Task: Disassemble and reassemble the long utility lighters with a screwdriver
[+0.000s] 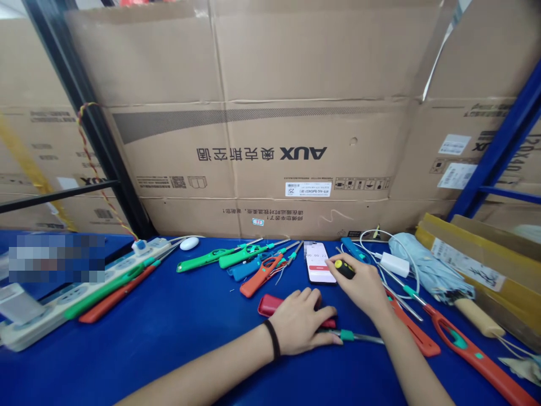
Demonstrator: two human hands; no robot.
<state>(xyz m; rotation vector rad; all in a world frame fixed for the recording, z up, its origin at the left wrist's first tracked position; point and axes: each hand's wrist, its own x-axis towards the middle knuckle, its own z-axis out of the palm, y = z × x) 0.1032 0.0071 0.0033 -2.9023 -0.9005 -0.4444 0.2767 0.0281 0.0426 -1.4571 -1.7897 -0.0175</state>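
My left hand, with a dark band round its wrist, is closed over a red gas lighter lying on the blue table. The lighter's metal tube and green collar stick out to the right; my palm hides its middle. In my right hand is a screwdriver with a black and yellow handle; its shaft is hidden. A fingertip of that hand is at the right edge of a phone, whose screen shows timer digits and a red button. I cannot tell whether it touches the screen.
Several green, blue and orange lighters lie behind my left hand. At left are a power strip and two more lighters. To the right are orange lighters, a white charger, a folded umbrella and an opened carton.
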